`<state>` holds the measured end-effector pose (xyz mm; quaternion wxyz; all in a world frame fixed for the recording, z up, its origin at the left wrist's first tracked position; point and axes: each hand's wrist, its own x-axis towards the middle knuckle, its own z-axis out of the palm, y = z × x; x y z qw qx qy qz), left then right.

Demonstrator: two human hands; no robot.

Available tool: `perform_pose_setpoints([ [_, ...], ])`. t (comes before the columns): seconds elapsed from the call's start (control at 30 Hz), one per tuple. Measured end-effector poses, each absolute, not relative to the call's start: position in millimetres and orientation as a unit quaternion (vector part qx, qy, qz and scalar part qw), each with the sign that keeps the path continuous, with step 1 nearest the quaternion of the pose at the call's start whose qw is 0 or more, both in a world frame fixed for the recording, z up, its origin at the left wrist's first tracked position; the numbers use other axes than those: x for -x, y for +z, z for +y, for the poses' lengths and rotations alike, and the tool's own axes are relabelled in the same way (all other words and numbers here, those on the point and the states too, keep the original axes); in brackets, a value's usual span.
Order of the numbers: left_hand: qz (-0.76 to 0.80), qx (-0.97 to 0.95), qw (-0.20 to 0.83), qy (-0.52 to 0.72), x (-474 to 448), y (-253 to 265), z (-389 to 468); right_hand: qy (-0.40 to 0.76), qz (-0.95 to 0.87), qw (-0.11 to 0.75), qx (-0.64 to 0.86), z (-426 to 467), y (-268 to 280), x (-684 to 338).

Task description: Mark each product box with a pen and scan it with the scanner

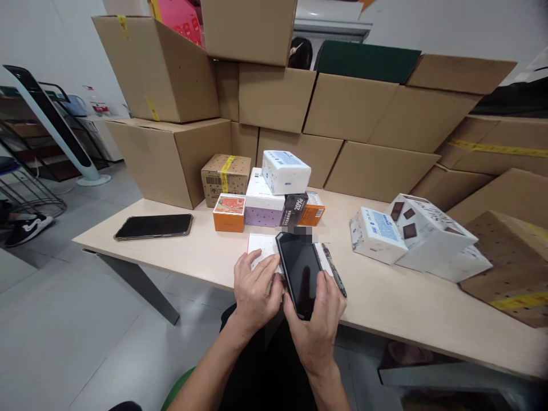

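A black smartphone-like handheld device (301, 274) with a dark screen is tilted at the table's front edge. My right hand (319, 314) grips its lower end, thumb on the left side and fingers on the right. My left hand (259, 291) is open, its fingers stretched over a white printed sheet (259, 245), fingertips beside or touching the device's left edge. Whether the left fingers pinch the sheet is hard to see. A dark pen (334, 271) and a white paper strip (323, 260) lie just right of the device.
A second phone (154, 226) lies on the table (214, 260) at left. Behind my hands stand an orange box (229, 214), a purple-white box (264, 208), a tissue pack (286, 172) and a small carton (225, 177). White packs (379, 235) sit right; large cartons (276, 97) wall the back.
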<state>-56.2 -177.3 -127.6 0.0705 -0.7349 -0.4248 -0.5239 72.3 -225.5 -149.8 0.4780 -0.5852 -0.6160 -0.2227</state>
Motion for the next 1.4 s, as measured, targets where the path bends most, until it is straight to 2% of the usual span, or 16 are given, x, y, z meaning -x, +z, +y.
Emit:
perform_pose_setpoints([
  [0.9, -0.415, 0.743, 0.081, -0.519, 58.2, -129.4, -176.1, -0.224, -0.602, 0.479, 0.598, -231.8, -141.8, -84.2],
  [1.17, -0.426, 0.743, 0.081, -0.509, 57.0, -129.9, -176.7, -0.251, -0.576, 0.412, 0.660, -249.4, -120.7, -141.7],
  [1.4, -0.428, 0.748, 0.079, -0.502, 55.7, -128.5, -178.0, -0.183, -0.519, 0.339, 0.763, -258.1, -125.0, -198.8],
])
